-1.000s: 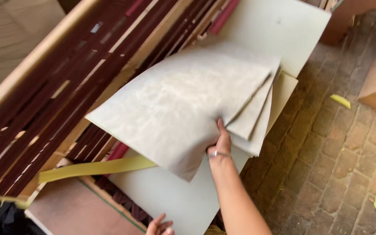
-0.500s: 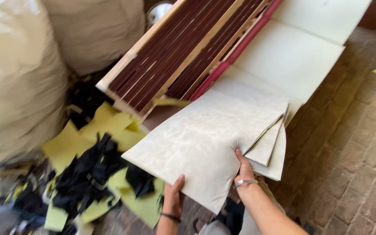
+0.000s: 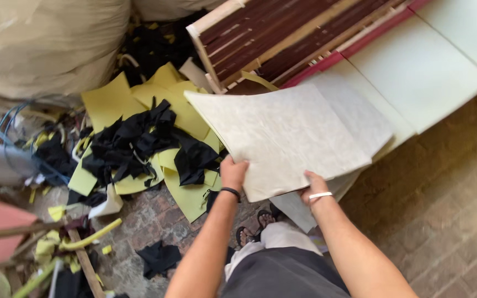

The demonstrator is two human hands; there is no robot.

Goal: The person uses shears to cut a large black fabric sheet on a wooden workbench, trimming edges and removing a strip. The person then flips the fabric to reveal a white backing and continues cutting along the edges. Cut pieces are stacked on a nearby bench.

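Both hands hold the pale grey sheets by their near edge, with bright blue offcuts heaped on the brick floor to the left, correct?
Not quite: the head view shows yellow offcuts, mixed with black scraps, not blue. The left hand and right hand do hold the pale grey sheets by the near edge.

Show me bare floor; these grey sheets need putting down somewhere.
Free: brick floor right of the pale boards. Crowded: yellow offcuts and black scraps left of the grey sheets, held by left hand and right hand.

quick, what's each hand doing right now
Left hand: closed on the near edge of the grey sheet stack.
Right hand: gripping the same stack's near edge from beneath.
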